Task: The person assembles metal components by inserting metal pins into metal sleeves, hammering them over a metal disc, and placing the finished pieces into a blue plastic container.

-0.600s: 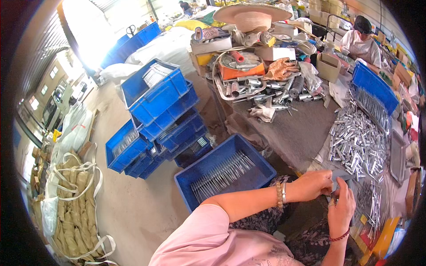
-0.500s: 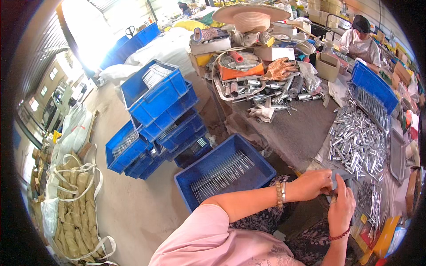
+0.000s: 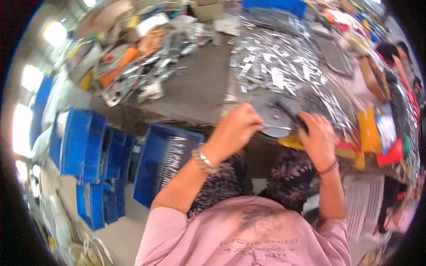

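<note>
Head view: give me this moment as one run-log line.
left hand: pinching thin metal rod; right hand: gripping dark tool; grey disc: between hands; blue bin: left, slim pieces inside; metal parts: heaped beyond disc

At the upper left of the workbench, a tan hat (image 3: pixel 105 18) shows blurred beside a clutter that includes an orange glove (image 3: pixel 152 42), an orange box (image 3: pixel 118 68) and a crumpled whitish cloth (image 3: pixel 151 91). Toward the right lie a shallow grey tray (image 3: pixel 336 57), a brown box (image 3: pixel 375 80) near it, and a yellow packet (image 3: pixel 369 131) just beside a blue-and-white one (image 3: pixel 386 128). White straps (image 3: pixel 104 248) curl at the lower left, and bright lights (image 3: pixel 54 33) glare along the left rim.
</note>
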Demonstrator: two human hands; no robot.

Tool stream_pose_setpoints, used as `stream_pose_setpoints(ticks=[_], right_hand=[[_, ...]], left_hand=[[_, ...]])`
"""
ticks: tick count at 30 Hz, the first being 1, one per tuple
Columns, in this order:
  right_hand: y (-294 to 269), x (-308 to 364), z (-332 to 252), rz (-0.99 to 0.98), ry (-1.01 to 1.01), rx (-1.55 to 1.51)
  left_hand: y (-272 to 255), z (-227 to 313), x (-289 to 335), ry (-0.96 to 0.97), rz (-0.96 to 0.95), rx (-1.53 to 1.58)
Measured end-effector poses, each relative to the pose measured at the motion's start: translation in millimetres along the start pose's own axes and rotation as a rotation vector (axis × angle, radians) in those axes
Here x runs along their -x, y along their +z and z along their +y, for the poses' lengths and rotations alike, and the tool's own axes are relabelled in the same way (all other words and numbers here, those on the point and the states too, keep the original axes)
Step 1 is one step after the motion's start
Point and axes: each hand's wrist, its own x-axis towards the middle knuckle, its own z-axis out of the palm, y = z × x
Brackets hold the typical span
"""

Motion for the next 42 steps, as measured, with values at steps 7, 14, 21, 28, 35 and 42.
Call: stream_pose_setpoints(ticks=[7,14,21,28,35,42], right_hand=[[-9,24,-8,0.152,0.05,-0.153],[-24,50,-26,0.355,-0.03,-0.32],[-17,57,-23,0.236,-0.129,-0.142],[-9,31,-14,0.052,0.015,-0.392],[-3,34,-43,0.045,-0.124,-0.061],[-3,47,-59,-0.286,0.196,-0.616]], left_hand=[[6,0,2,-0.088,-0.054,0.048],[9,3,5,-0.056,-0.023,0.049],[9,-3,1,-0.013,-0.016,0.046],[6,-1,3,-0.057,-0.019,0.076],[10,0,7,-0.11,-0.003,0.103],[25,18,28,-0.078,0.271,0.073]])
